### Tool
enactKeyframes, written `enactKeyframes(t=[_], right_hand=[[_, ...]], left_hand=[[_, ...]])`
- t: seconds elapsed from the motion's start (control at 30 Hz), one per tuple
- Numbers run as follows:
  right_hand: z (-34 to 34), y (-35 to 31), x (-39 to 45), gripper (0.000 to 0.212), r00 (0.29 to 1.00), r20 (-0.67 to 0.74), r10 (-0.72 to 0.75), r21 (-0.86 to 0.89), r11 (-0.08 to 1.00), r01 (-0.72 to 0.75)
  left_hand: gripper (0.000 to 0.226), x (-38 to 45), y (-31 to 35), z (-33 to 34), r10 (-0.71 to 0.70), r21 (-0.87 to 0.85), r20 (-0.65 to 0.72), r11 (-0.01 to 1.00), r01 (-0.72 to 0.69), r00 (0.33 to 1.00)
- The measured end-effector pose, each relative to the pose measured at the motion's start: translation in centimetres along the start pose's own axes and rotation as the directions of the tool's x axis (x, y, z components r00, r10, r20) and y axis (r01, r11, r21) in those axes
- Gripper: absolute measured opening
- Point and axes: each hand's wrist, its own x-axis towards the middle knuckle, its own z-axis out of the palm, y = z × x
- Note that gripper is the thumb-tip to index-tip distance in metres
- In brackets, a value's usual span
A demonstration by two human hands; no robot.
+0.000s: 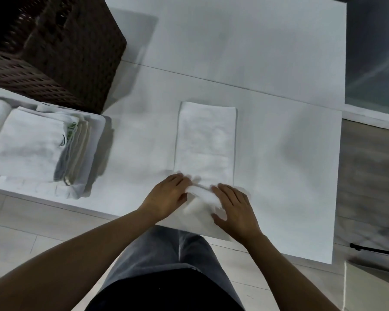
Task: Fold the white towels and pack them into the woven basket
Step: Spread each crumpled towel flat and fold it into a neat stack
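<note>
A white towel (206, 140) lies folded into a long narrow strip on the white table (279, 153), running away from me. Its near end is bunched into a small roll or fold at the table's front edge. My left hand (169, 196) grips the left side of that bunched end. My right hand (234, 207) presses on its right side with the fingers curled over the cloth. The dark brown woven basket (61, 52) stands at the far left of the table, well away from both hands.
A stack of folded white towels (32, 144) with grey and beige cloths beside it sits at the left, in front of the basket. The table's right edge drops to a wooden floor with black cables (375, 250). My legs stand against the front edge.
</note>
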Motion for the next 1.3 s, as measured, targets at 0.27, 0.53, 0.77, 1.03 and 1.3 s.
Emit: enactKeyframes(t=[0.27,0.53,0.77,1.03,1.3], right_hand=[[-1.9,0.3,1.4,0.024,0.960,-0.223,0.170,0.189,0.973,-0.129],[-6.4,-2.8,5.9,0.029,0.903,0.012,0.430,0.603,0.717,-0.349],[-4.7,-3.0,10.6,0.028,0.827,-0.038,0.560,0.551,0.702,-0.450],[-2.0,-2.4,11.8,0.024,0.683,-0.013,0.731,0.506,0.594,-0.626],[-2.3,-3.0,9.5,0.046,0.514,0.174,0.840,0.523,0.364,-0.771]], left_hand=[[0.009,0.5,-0.1,-5.5,-0.280,-0.462,0.134,0.831,0.310,0.951],[0.052,2.4,-0.6,-9.3,-0.415,-0.890,0.241,0.266,0.370,0.877],[0.017,5.5,-3.5,-6.9,-0.563,-0.739,0.166,0.472,0.480,0.810],[0.041,6.4,-3.7,-4.0,-0.710,-0.526,0.110,0.552,0.647,0.696],[0.037,3.5,-2.3,-2.3,-0.759,-0.692,0.328,0.213,0.690,0.562]])
